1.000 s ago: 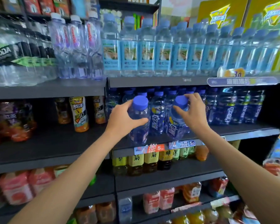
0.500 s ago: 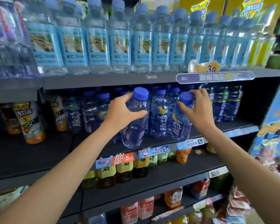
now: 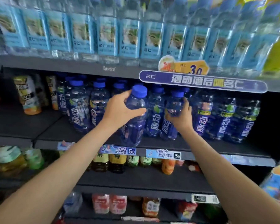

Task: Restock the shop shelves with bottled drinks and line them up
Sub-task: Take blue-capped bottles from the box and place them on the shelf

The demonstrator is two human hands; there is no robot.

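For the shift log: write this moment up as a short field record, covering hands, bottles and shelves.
left hand: left hand has its grip round a blue-capped bottle, tilted, at the front edge of the middle shelf
right hand: right hand has its grip on a second blue bottle standing in the row
shelf above: light-blue-label water bottles side by side
shelf below: yellow-label tea bottles
price tags: two read 5.0
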